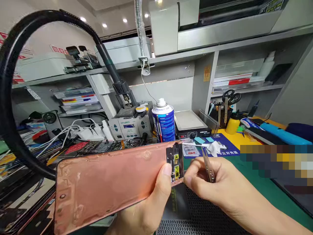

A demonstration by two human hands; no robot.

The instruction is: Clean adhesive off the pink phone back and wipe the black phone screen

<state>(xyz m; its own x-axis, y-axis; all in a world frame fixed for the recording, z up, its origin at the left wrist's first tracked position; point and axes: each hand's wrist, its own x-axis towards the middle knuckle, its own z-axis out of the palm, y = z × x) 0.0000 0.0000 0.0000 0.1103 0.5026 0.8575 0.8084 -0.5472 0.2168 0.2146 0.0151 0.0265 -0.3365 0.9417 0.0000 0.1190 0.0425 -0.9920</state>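
A copper-pink phone frame (110, 186) is tilted up across the lower left, its inner side showing, with a dark strip of small parts at its right end. My left hand (151, 199) grips it from below, the thumb pressed on its face near that strip. At the frame's right end, my right hand (212, 182) has its fingertips pinched at the lower corner; whether they hold a small part there cannot be seen. Metal tweezers (207, 164) are tucked in the same hand, tips pointing up.
Behind the frame stand a blue spray can (164, 124), a grey control station (129, 127) and a flat heating plate (190, 120). A thick black hose (7, 98) arches at the left. White crumpled tissue (215, 148) and a yellow bottle (232, 125) lie to the right.
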